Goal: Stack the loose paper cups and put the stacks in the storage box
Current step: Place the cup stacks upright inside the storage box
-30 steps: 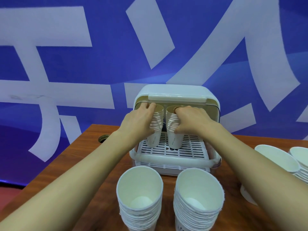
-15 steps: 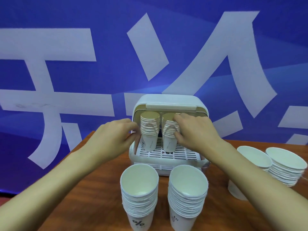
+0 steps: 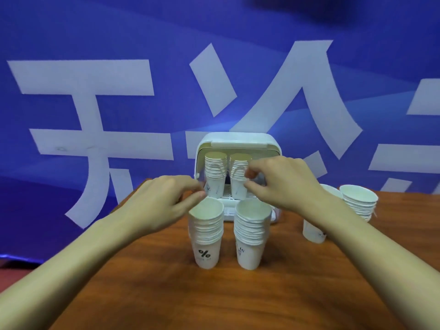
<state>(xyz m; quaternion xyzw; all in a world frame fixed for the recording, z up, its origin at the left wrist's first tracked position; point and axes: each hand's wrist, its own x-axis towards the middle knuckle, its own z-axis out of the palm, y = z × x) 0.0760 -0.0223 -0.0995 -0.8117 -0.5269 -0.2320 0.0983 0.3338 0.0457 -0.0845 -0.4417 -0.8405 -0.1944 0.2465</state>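
Two stacks of paper cups already stand upright side by side inside the storage box (image 3: 238, 139), the left inner stack (image 3: 215, 175) and the right inner stack (image 3: 239, 177), on its slatted floor with the lid raised. Small dark marks show on their lowest cups, too small to read.

Your left hand (image 3: 164, 203) hangs with fingers loosely curled and nothing in its grip, its fingertips just beside the rim of the near left stack (image 3: 206, 234). That stack's bottom cup carries a bold black "%" sign with a line of tiny print under it that you could not read from here.

Your right hand (image 3: 283, 182) is also empty, thumb and forefinger bent toward each other close to the right inner stack; whether they touch it is unclear.

Below it the near right stack (image 3: 251, 236) stands on the wooden table (image 3: 238, 301), with small dark and red printing on its lowest cup, illegible.

Further right, two more stacks (image 3: 357, 203) wait on the table.

Behind everything, a blue banner (image 3: 119, 44) shows large white Chinese strokes; the left character resembles "天".
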